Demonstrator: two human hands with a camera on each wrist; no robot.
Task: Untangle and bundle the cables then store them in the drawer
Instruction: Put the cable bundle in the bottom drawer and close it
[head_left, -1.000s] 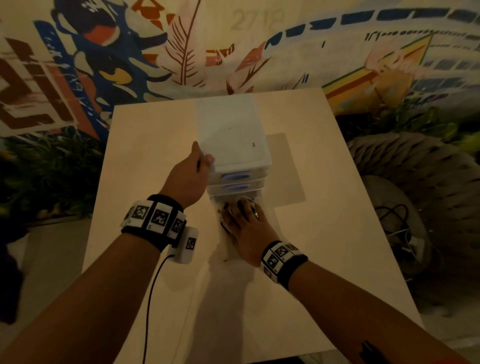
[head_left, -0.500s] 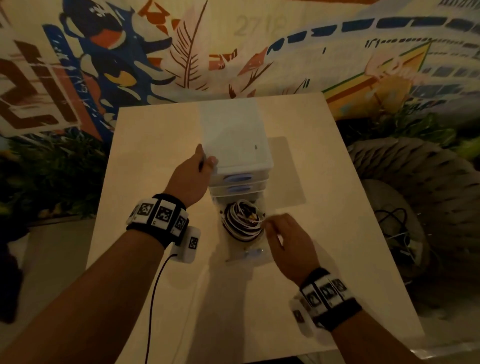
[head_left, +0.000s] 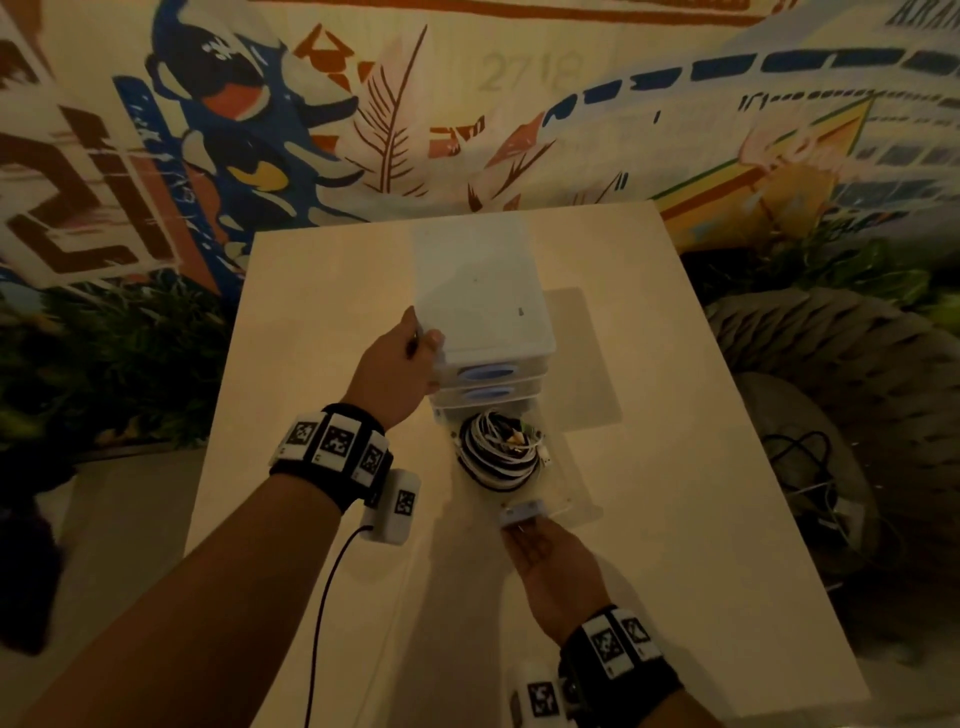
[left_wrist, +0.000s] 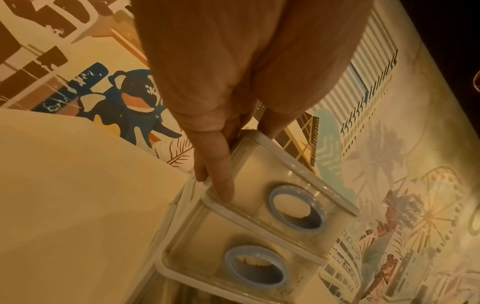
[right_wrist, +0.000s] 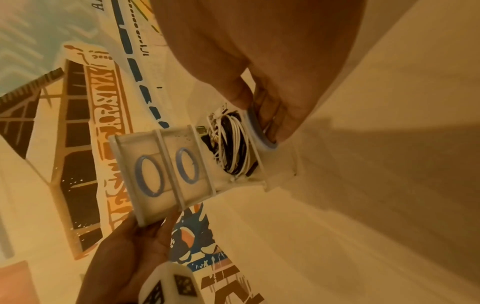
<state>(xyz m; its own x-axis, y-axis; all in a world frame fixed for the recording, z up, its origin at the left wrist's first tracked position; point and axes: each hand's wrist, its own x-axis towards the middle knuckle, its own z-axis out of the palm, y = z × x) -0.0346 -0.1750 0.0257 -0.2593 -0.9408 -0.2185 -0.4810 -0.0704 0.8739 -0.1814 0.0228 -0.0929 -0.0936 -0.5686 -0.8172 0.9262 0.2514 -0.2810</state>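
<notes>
A white plastic drawer unit (head_left: 483, 301) stands mid-table. My left hand (head_left: 423, 343) grips its front left corner, with the thumb (left_wrist: 218, 174) lying on the front face above two shut drawers with blue oval handles (left_wrist: 296, 207). The bottom drawer (head_left: 566, 499) is pulled out toward me. Inside it lies a coiled bundle of black and white cables (head_left: 498, 452), also plain in the right wrist view (right_wrist: 231, 144). My right hand (head_left: 524, 530) holds the drawer's blue-ringed front handle (right_wrist: 259, 131), its fingertips tucked into the handle.
The pale table (head_left: 675, 519) ends close behind the unit at a painted mural wall. To the right, below the table edge, a woven round seat (head_left: 831, 364) has loose dark cables (head_left: 800, 457) beside it. Plants (head_left: 104, 353) fill the left side.
My right hand lifted off the cable bundle, passed the drawer's right side and came back to its front handle. The bundle now lies uncovered. My left hand stayed on the unit.
</notes>
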